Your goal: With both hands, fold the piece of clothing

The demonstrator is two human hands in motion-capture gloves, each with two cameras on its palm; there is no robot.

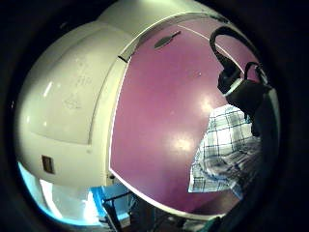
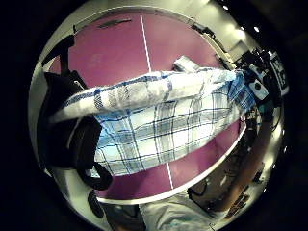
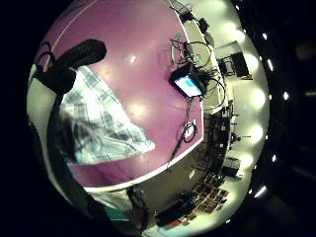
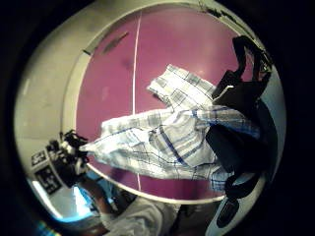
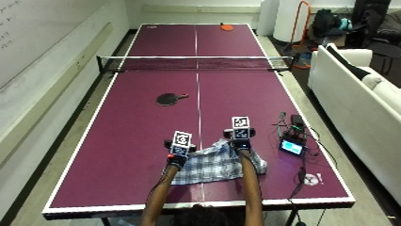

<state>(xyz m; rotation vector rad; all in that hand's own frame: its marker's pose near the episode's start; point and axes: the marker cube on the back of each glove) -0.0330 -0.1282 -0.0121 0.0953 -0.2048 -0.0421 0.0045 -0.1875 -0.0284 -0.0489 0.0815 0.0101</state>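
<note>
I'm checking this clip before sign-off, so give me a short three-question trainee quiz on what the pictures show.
1. True or false: the blue-and-white checked cloth garment lies flat and untouched on the purple table-tennis table.
2. Which lies nearest the person's right hand? A) the black paddle B) the small device with a lit screen C) the orange paddle
3. Fill in: the left hand and right hand each grip one end of the garment's ____ edge, the one nearer the net.

Key: 1 false, since the palm views show it lifted between both hands; 2 B; 3 far.
</note>
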